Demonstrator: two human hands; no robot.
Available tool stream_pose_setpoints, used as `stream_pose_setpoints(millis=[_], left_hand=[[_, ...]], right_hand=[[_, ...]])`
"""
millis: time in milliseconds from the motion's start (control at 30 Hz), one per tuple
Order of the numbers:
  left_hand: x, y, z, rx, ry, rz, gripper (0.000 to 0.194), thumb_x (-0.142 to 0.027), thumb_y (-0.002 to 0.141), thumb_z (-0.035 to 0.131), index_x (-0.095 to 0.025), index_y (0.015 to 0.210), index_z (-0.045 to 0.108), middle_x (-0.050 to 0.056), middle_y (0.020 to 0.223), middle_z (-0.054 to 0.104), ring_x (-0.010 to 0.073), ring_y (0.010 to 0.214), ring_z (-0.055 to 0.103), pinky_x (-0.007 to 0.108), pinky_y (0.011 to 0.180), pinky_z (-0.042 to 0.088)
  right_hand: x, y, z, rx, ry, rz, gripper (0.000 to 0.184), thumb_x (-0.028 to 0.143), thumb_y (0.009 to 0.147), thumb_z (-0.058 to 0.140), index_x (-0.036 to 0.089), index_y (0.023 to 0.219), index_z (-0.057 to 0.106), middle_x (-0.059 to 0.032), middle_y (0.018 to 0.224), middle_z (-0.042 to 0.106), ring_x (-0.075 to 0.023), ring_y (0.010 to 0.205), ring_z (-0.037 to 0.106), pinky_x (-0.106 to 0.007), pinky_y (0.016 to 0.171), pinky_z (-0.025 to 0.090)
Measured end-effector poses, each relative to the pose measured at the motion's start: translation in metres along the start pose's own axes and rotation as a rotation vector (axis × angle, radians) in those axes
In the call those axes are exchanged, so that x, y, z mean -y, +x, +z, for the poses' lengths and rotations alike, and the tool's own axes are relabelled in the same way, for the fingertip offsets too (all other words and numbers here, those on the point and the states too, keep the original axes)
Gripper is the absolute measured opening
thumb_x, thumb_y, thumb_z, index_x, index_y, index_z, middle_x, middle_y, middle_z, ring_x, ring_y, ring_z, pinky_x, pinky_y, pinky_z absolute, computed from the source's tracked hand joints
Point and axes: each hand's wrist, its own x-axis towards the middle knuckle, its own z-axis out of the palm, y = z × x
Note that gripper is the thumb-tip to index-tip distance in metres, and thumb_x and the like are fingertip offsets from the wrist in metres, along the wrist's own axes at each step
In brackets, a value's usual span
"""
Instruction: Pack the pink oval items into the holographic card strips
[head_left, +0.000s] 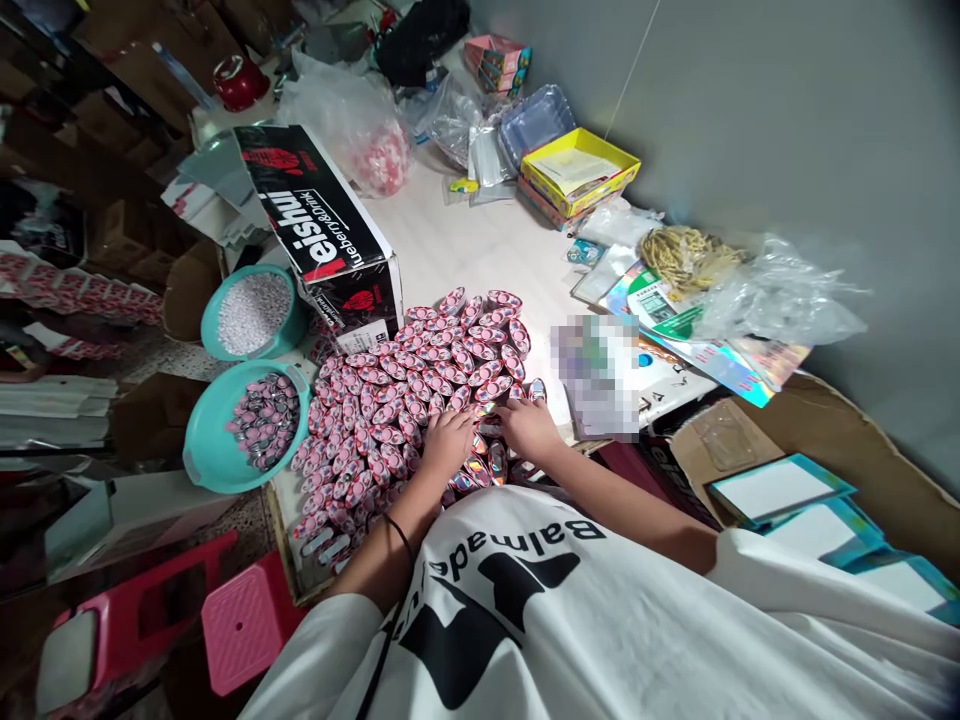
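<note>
Left hand (450, 440) and right hand (529, 430) come close together at the centre of the frame, fingers bent and partly closed around one shiny pointed-oval piece (484, 410); whether either pinches it or merely touches it, I cannot tell. Working from both sides probably steadies such a small item.

Nearest the shirt (510, 600), just below the fingers, lie iridescent ovals (478, 470) with no pink disc showing. Pink-centred ovals (390, 410) spread left and upward, packed edge to edge and face up, perhaps so that they support one another.

At centre left, a turquoise basin (196, 430) holds pink and dark discs (264, 420), seemingly set within the left arm's reach. An open carton (862, 420) at lower right contains blue-edged white boxes (780, 490).

Just above the basin, a turquoise bowl (294, 325) is full of tiny pale pieces (253, 312). Beyond, a black carton (322, 210) borders the ovals, a yellow tray (628, 165) at upper right holds paper (574, 170), and a clear bag (322, 105) at upper centre-left contains pink-and-white bits (384, 158).
</note>
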Motion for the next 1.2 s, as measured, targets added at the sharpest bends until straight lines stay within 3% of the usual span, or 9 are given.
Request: stream_pose_setpoints(millis=[167, 400, 600, 700, 833, 967, 1033, 1100, 1200], left_hand=[[-0.005, 0.001, -0.002, 0.032, 0.002, -0.013, 0.035, -0.028, 0.098, 0.039, -0.021, 0.123, 0.064, 0.006, 0.128, 0.066, 0.0210, 0.111, 0.057, 0.041, 0.097, 0.040], [-0.012, -0.006, -0.004, 0.075, 0.027, -0.034, 0.038, -0.024, 0.097, 0.040, -0.020, 0.129, 0.061, 0.007, 0.135, 0.060, 0.0237, 0.115, 0.055, 0.043, 0.098, 0.042], [-0.015, -0.010, -0.007, 0.061, -0.060, -0.128, 0.040, -0.035, 0.098, 0.038, -0.026, 0.132, 0.058, 0.003, 0.136, 0.060, 0.0223, 0.117, 0.053, 0.041, 0.099, 0.043], [-0.018, -0.012, -0.009, 0.070, -0.102, -0.163, 0.040, -0.039, 0.098, 0.039, -0.027, 0.131, 0.059, 0.001, 0.137, 0.059, 0.0229, 0.121, 0.050, 0.042, 0.101, 0.042], [-0.025, -0.025, -0.012, 0.032, -0.144, -0.180, 0.045, -0.043, 0.095, 0.046, -0.027, 0.137, 0.053, 0.005, 0.144, 0.052, 0.0245, 0.126, 0.045, 0.044, 0.107, 0.039], [-0.032, -0.054, -0.015, -0.098, -0.229, -0.218, 0.037, -0.035, 0.095, 0.047, -0.024, 0.129, 0.059, 0.007, 0.131, 0.058, 0.0221, 0.119, 0.050, 0.042, 0.106, 0.042], [-0.033, -0.071, -0.014, -0.145, -0.314, -0.244, 0.032, -0.028, 0.094, 0.047, -0.022, 0.121, 0.065, 0.007, 0.123, 0.063, 0.0209, 0.114, 0.053, 0.040, 0.104, 0.044], [-0.034, -0.088, -0.011, -0.198, -0.406, -0.296, 0.032, -0.024, 0.093, 0.047, -0.022, 0.119, 0.066, 0.006, 0.119, 0.065, 0.0202, 0.111, 0.054, 0.038, 0.102, 0.046], [-0.036, -0.110, -0.004, -0.306, -0.491, -0.422, 0.033, -0.022, 0.092, 0.044, -0.023, 0.116, 0.067, 0.006, 0.114, 0.067, 0.0196, 0.109, 0.057, 0.037, 0.100, 0.048]], right_hand=[[0.006, -0.001, 0.008, 0.014, -0.034, -0.097, 0.056, 0.015, 0.090, 0.042, 0.017, 0.146, 0.039, -0.0159, 0.128, 0.060, -0.0291, 0.113, 0.052, -0.040, 0.093, 0.031], [0.004, -0.004, 0.009, 0.023, -0.059, -0.064, 0.052, 0.018, 0.094, 0.034, 0.018, 0.146, 0.040, -0.0161, 0.128, 0.060, -0.0297, 0.115, 0.048, -0.042, 0.094, 0.030], [0.010, -0.007, 0.009, 0.002, -0.101, -0.013, 0.054, 0.018, 0.094, 0.032, 0.018, 0.147, 0.039, -0.0177, 0.122, 0.061, -0.0315, 0.115, 0.047, -0.044, 0.095, 0.029], [0.006, -0.013, 0.006, -0.053, -0.096, 0.014, 0.050, 0.019, 0.092, 0.037, 0.016, 0.141, 0.047, -0.0177, 0.121, 0.060, -0.0308, 0.113, 0.049, -0.043, 0.094, 0.031], [-0.024, -0.031, -0.004, -0.303, -0.038, 0.062, 0.048, 0.019, 0.091, 0.038, 0.014, 0.138, 0.047, -0.0184, 0.122, 0.058, -0.0287, 0.116, 0.050, -0.047, 0.103, 0.029], [-0.076, -0.043, -0.005, -0.570, 0.110, 0.489, 0.063, 0.040, 0.089, 0.040, 0.009, 0.144, 0.037, -0.0271, 0.145, 0.038, -0.0397, 0.133, 0.038, -0.056, 0.102, 0.033], [-0.104, -0.046, -0.001, -0.507, 0.214, 0.621, 0.079, 0.053, 0.084, 0.043, 0.008, 0.147, 0.032, -0.0283, 0.143, 0.041, -0.0423, 0.129, 0.044, -0.058, 0.099, 0.038], [-0.130, -0.049, 0.000, -0.351, 0.363, 0.670, 0.088, 0.058, 0.076, 0.049, 0.005, 0.144, 0.036, -0.0269, 0.125, 0.059, -0.0409, 0.113, 0.059, -0.052, 0.088, 0.048], [-0.158, -0.058, -0.012, -0.226, 0.411, 0.513, 0.054, 0.049, 0.073, 0.045, 0.015, 0.108, 0.068, -0.0158, 0.074, 0.071, -0.0357, 0.075, 0.070, -0.043, 0.067, 0.054]])
